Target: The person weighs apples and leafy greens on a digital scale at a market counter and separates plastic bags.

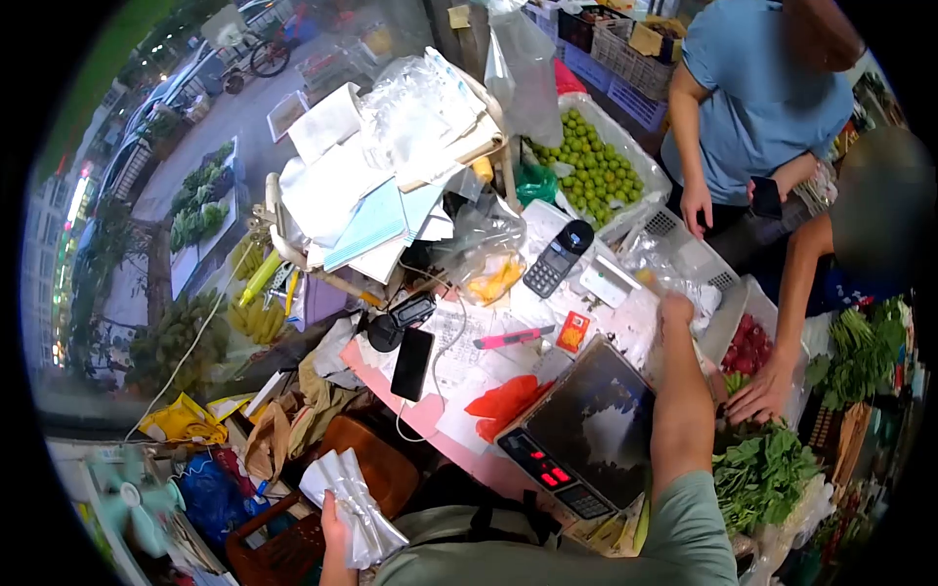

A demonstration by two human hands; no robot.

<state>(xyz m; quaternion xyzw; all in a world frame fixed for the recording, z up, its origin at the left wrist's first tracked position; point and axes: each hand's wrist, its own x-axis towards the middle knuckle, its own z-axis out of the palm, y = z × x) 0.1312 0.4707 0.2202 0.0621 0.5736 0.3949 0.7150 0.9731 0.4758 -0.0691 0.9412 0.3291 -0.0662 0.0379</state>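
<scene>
I'm seeing the desk [469, 451] lying ahead of the L hand [334, 532], w/ the scale [596, 420] sitting just L of the R forearm [682, 400]. The bags [354, 518] are jutting out past the L grip, near the desk but off it; a slack hold could be letting some slip out. L hand's pinching them, approx. half closed. R hand [676, 311] is sitting beyond the scale, near clear plastic [708, 298]; fingers are hiding, so can't tell if it's gripping.
</scene>
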